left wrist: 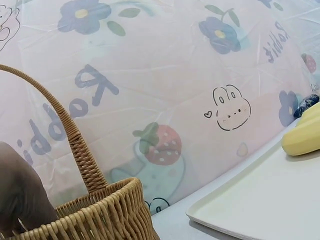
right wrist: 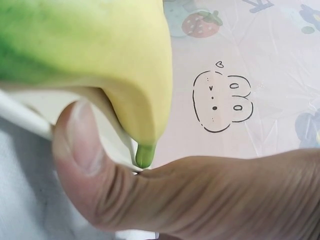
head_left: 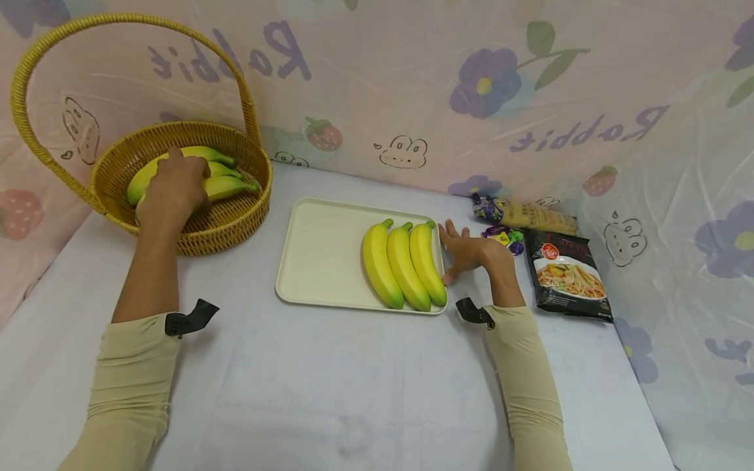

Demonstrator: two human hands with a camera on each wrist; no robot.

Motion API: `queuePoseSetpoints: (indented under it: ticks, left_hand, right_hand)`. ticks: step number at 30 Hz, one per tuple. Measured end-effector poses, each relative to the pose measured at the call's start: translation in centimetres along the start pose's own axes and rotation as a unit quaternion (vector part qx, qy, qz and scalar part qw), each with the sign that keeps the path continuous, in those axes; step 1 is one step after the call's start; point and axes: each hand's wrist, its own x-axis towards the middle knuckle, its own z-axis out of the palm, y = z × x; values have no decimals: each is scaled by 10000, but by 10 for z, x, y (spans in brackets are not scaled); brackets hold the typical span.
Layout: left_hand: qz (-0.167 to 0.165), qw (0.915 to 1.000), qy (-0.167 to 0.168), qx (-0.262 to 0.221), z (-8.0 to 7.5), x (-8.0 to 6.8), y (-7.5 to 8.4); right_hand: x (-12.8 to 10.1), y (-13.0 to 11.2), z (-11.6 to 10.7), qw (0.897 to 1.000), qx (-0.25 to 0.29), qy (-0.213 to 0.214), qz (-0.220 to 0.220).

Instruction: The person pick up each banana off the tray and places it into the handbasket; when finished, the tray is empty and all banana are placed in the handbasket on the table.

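My left hand (head_left: 175, 186) reaches down into a wicker basket (head_left: 230, 234) and lies over green-yellow bananas (head_left: 226, 188). Its fingertips are hidden, so whether it grips one cannot be seen. In the left wrist view, part of this hand (left wrist: 22, 192) shows behind the basket's rim (left wrist: 107, 215). Three bananas (head_left: 402, 267) lie side by side on the right part of a cream tray (head_left: 324, 255). My right hand (head_left: 465, 252) is at the tray's right edge with fingers spread. The right wrist view shows its thumb (right wrist: 82, 145) against the tray rim, below a banana's stem (right wrist: 145, 155).
The basket's tall handle (head_left: 250, 111) arches above it. Right of the right hand lie a black noodle packet (head_left: 568, 275), small purple-wrapped sweets (head_left: 505, 239) and a long yellow-and-purple packet (head_left: 527, 214). A patterned curtain (head_left: 377, 85) hangs behind the white table (head_left: 330, 379).
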Motion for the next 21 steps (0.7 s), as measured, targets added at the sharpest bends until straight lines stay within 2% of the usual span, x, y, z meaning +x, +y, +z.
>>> queuePoseSetpoints:
  ticks: [6, 21]
  left_hand:
    - [128, 9998, 56, 162, 1, 2, 0]
    - [95, 9997, 66, 198, 1, -3, 2]
  right_hand:
    - [1, 0, 1, 10000, 74, 4, -52]
    - [3, 3, 2, 9999, -7, 65, -100]
